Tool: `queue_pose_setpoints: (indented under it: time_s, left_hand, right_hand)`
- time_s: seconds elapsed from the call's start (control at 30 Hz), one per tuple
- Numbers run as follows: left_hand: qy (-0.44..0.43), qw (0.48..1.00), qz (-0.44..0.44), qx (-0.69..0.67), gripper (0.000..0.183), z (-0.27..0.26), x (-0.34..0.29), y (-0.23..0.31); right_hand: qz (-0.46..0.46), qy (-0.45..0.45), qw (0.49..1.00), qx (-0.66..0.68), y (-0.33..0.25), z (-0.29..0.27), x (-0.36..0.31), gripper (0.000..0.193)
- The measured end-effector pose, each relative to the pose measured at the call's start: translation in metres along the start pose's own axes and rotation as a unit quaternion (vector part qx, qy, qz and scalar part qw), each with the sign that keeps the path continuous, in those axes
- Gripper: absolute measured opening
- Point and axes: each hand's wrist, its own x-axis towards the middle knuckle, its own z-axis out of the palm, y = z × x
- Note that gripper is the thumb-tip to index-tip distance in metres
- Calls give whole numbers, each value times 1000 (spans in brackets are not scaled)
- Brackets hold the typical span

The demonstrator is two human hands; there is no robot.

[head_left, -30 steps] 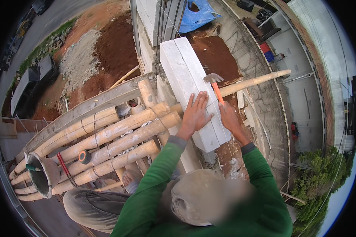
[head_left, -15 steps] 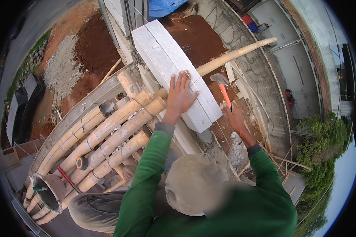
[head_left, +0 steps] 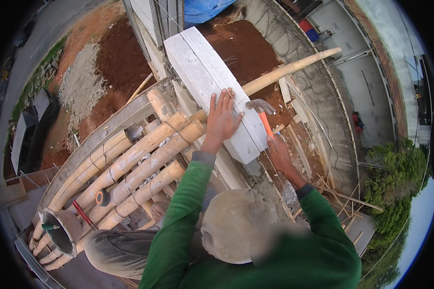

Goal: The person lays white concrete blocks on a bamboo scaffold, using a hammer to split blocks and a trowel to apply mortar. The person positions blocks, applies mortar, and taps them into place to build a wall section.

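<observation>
My left hand (head_left: 222, 118) lies flat on top of a row of white lightweight blocks (head_left: 200, 67), its fingers stretched and slightly apart. Closed round the orange handle of a hammer (head_left: 266, 124) is my right hand (head_left: 283, 155), just off the blocks' right side. The grey hammer head is at the blocks' right edge, near my left fingertips; whether it touches them I cannot tell. A thin string runs lengthwise over the blocks.
Tied bamboo poles (head_left: 144, 179) form a platform at left, bearing a bucket (head_left: 74, 229), a round orange-and-black object (head_left: 102, 197) and a red-handled tool (head_left: 84, 215). Another bamboo pole (head_left: 294, 68) juts out right of the blocks. Red soil (head_left: 246, 45) lies far below.
The hammer has swung left, from clear of the blocks to their right edge, with my right hand following a little. My left hand stays on the blocks. The whole view has shifted slightly.
</observation>
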Motion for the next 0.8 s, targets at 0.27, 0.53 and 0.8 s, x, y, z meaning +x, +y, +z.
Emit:
queue_pose_setpoints:
  time_s: [0.27, 0.53, 0.8]
  left_hand:
    - [11, 1000, -2, 19, 81, 1, 1, 2]
    - [25, 999, 14, 30, 81, 5, 2, -1]
    - [27, 999, 18, 40, 84, 6, 0, -3]
  right_hand:
    - [81, -41, 974, 206, -6, -20, -3, 48]
    - [388, -62, 808, 440, 67, -54, 3, 43]
    - [407, -254, 752, 452, 105, -31, 10, 40]
